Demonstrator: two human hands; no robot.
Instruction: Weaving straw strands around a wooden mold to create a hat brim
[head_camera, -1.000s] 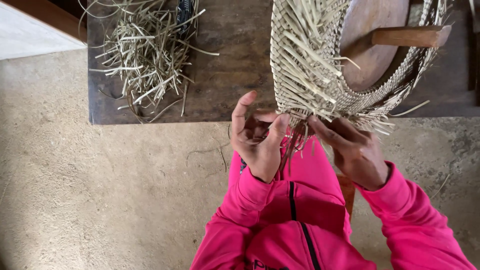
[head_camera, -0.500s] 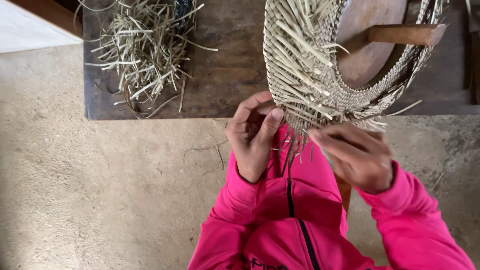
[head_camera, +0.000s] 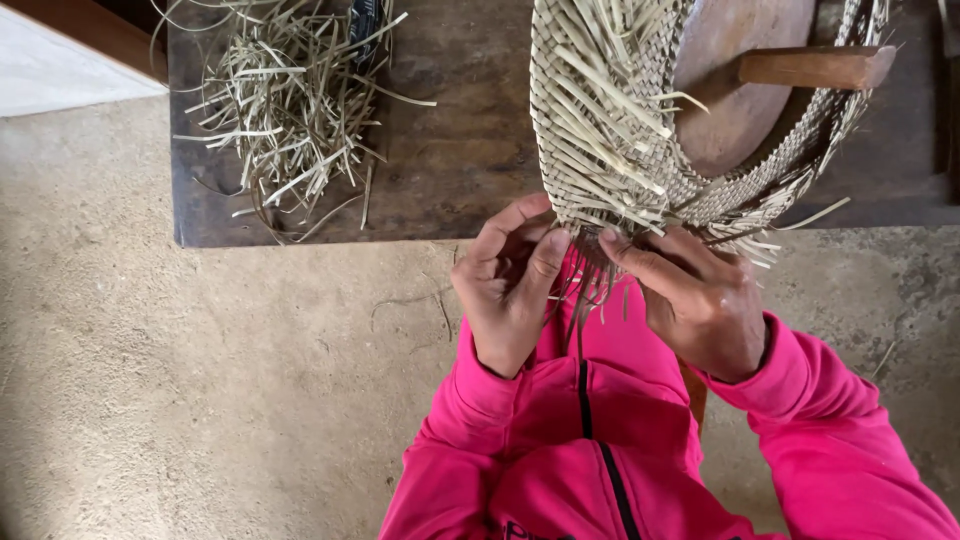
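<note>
Rough concrete floor (head_camera: 200, 400) runs under a dark wooden counter (head_camera: 460, 150). Left of the woven straw piece (head_camera: 620, 130) lies a loose pile of straw (head_camera: 290, 110). That weave hangs over the counter's near edge, its fringe just above both hands. Left hand (head_camera: 510, 285) pinches strands at the rim; right hand (head_camera: 700, 300) grips the neighbouring ones. Judging by this, keeping strands taut and flat should make a tidy edge.

The left hand (head_camera: 510, 285) now sits lower and more open than a second ago, its thumb and forefinger up at the weave's (head_camera: 610, 130) lower rim. The right hand (head_camera: 695, 295) reaches further left, fingertips nearly meeting the left's, perhaps pinching a strand there.
</note>
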